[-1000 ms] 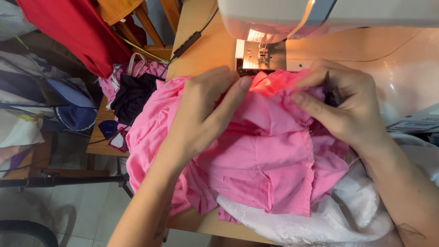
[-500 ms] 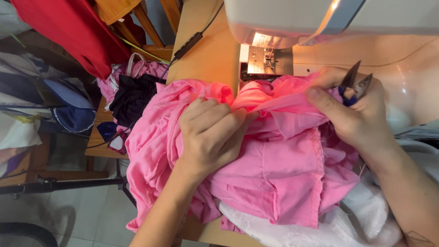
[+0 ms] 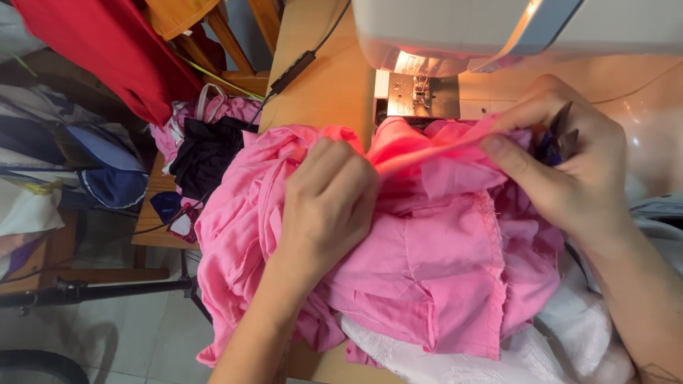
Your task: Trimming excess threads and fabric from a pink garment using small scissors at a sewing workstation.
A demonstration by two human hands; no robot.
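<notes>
Since before, both hands stretched the pink cloth (image 3: pixel 441 249) fold left-right near the needle: left hand (image 3: pixel 331 206) pressing it closed-fingered, right hand (image 3: pixel 569 167) pinching it, also holding snips (image 3: pixel 558 135).

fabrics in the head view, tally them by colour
pink: 1, the bunched garment under both hands, left hand, right hand
red: 1, cloth hanging top left
black: 1, cloth beside the table
white: 1, fabric under the pink
total: 4
</notes>
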